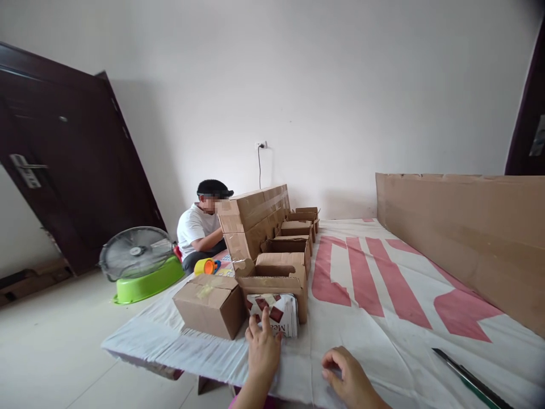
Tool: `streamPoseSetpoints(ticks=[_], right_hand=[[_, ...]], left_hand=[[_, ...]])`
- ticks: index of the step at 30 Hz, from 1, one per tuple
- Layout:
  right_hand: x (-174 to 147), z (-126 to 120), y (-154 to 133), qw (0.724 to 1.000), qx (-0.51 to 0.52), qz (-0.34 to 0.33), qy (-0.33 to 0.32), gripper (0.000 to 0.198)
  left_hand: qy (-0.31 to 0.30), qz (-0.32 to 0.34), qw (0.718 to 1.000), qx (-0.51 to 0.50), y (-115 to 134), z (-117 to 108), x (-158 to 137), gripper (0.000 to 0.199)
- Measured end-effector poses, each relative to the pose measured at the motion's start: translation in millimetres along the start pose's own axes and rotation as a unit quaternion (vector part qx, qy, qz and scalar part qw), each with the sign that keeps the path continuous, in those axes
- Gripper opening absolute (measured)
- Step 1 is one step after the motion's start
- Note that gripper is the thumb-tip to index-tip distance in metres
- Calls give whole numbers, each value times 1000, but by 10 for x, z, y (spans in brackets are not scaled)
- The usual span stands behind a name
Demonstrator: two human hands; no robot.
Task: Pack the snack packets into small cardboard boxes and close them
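Observation:
My left hand (263, 346) reaches up to a white printed packet (276, 312) with dark red squares and upside-down lettering. Its fingers are stretched out against the packet's front rather than wrapped round it. The packet leans upright against the nearest open cardboard box (303, 301) in a row. To the right, my right hand (347, 375) is above the cloth with its fingers loosely curled, a gap to the thumb and nothing visible in it. A closed cardboard box (208, 307) stands just left of the packet.
Stacked cardboard boxes (259, 218) run along the open ones. A utility knife (468, 378) lies on the white-and-red cloth (409, 341). A cardboard sheet (460, 227) stands at right. Beyond the stack sits a person (196, 227), near a green fan (147, 278).

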State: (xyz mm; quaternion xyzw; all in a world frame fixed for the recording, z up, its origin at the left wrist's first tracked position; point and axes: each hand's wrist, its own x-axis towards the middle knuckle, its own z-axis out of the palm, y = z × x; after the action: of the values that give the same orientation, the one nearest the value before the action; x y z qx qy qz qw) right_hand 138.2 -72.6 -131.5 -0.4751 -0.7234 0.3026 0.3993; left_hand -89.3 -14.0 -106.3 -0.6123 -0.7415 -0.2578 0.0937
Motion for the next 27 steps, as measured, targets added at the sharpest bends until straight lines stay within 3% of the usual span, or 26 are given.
streamPoseSetpoints(ticks=[4, 10, 15, 21, 27], right_hand=[[-6, -14, -32, 1000, -9, 1, -7, 11], [-13, -15, -55, 1000, -19, 3, -8, 10], [-16, 7, -51, 999, -31, -14, -17, 9], [-6, 11, 1, 999, -37, -12, -21, 10], [-30, 24, -25, 999, -32, -1, -21, 11]], left_hand=[[-31, -22, 999, 22, 129, -3, 171, 67], [-20, -16, 1000, 18, 138, 45, 132, 69], [-45, -34, 998, -3, 186, 46, 223, 68], [-22, -22, 999, -30, 173, 114, 206, 66], [-32, -94, 990, -105, 326, 43, 224, 67]])
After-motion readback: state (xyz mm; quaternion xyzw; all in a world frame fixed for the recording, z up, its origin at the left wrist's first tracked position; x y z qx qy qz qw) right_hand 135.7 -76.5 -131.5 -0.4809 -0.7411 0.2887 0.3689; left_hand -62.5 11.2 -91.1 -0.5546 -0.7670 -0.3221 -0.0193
